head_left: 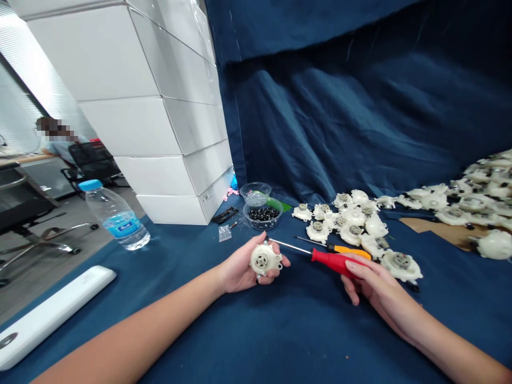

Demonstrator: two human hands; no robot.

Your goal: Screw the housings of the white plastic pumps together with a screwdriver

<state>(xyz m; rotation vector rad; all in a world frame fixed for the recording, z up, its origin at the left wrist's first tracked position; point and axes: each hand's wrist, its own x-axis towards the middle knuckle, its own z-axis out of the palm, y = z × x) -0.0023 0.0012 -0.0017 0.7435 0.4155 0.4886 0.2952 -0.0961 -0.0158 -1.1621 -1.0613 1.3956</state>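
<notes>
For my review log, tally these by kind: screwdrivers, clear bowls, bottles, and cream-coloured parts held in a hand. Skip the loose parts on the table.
Screwdrivers: 2 (red-handled screwdriver in the right hand; orange-handled screwdriver behind it)
Clear bowls: 2 (front bowl; rear bowl)
Bottles: 1 (water bottle)
Held cream-coloured parts: 1 (cream-coloured part, left hand)
Total: 6

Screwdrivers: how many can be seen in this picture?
2. The red one is in the right grip; the orange one lies just beyond it on the blue cloth, by the white parts. Others may be hidden.
</notes>
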